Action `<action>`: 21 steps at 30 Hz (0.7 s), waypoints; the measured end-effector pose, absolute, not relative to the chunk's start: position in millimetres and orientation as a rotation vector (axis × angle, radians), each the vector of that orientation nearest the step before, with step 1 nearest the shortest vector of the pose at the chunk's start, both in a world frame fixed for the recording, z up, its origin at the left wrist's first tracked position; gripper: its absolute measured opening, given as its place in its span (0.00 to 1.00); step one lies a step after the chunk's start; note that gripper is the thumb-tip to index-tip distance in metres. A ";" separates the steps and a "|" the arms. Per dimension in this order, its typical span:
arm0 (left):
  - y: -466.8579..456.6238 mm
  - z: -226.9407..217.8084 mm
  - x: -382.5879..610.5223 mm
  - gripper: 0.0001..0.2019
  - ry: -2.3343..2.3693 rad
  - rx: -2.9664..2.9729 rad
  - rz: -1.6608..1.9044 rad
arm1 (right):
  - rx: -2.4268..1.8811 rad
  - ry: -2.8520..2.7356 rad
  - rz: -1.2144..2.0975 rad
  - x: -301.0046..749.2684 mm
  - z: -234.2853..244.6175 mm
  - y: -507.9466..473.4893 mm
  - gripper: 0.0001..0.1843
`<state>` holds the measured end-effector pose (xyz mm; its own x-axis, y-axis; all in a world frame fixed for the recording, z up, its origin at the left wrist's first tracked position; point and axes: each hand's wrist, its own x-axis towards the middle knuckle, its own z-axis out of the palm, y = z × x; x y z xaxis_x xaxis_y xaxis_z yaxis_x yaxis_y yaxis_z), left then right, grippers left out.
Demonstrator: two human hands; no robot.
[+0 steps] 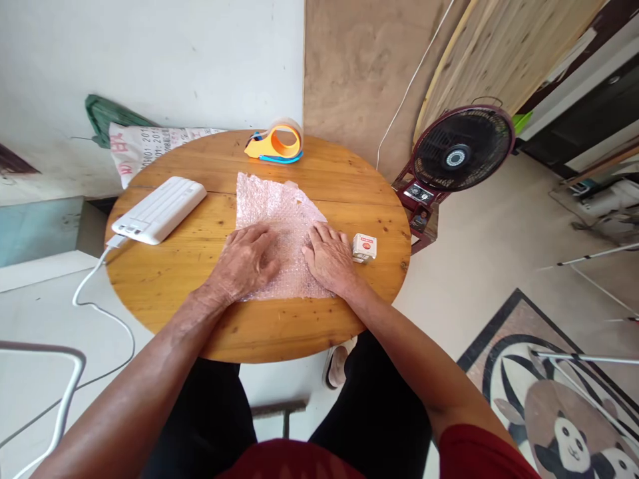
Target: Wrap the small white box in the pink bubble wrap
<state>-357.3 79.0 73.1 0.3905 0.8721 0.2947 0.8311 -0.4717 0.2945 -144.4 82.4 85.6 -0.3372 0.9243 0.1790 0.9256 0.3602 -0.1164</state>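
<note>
A pinkish sheet of bubble wrap point(277, 213) lies spread on a round wooden table point(200, 286). My left hand point(244, 261) rests flat on its near left part, fingers stretched out. My right hand point(330, 256) lies flat on its near right edge, fingers also extended. Neither hand holds anything. A small white box with a red mark point(365, 247) stands just right of my right hand, touching or nearly touching it.
An orange and blue tape dispenser point(276, 142) sits at the table's far edge. A white power bank point(159, 209) with a cable point(94, 293) lies at the left. A dark floor fan point(462, 154) stands to the right, a printed sack point(144, 143) behind the table.
</note>
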 end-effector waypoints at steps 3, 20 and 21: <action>77.4 74.8 -357.4 0.22 1.425 2.590 0.740 | -1.671 -2.404 -0.007 -144.1 86.3 82.6 0.26; 79.7 67.7 -351.8 0.33 1.220 2.702 0.482 | -1.631 -2.389 0.000 -142.4 86.6 81.8 0.25; 79.9 67.5 -352.0 0.33 1.220 2.704 0.483 | -1.635 -2.389 -0.003 -142.4 86.9 81.6 0.24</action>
<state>-352.0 79.9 67.5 0.6207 0.7487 0.2327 0.7052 -0.6628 0.2516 -142.4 81.6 86.9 -0.3411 0.9179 0.2026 0.9185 0.3714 -0.1361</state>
